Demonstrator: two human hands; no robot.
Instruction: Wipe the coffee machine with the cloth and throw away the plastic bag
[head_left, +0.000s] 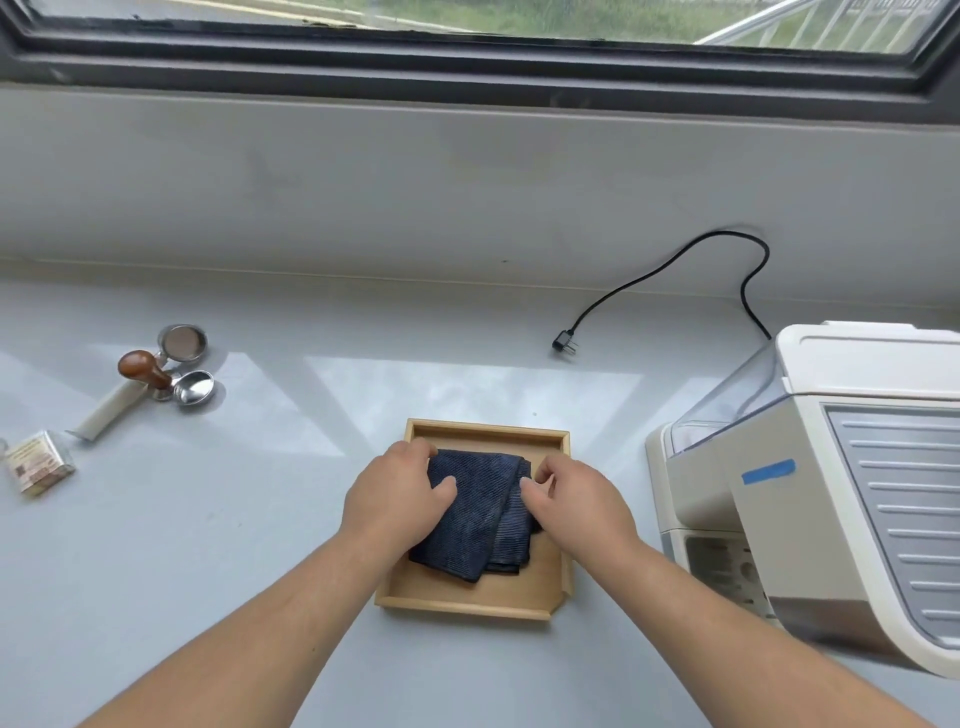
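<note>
Left hand (399, 488) lying spread on the cloth (480, 512), right hand (574, 496) pinching its edge, dark folded cloth sitting in the tray (485, 605) beneath both, coffee machine (831, 467) standing right of the right hand

Domestic-style coffee corner: pale worktop (260, 519) beneath a dark-framed window (467, 62), with a coffee machine (831, 493), unplugged power cord (675, 270), wooden-handled tamper (148, 371) and filter baskets (183, 343).
</note>
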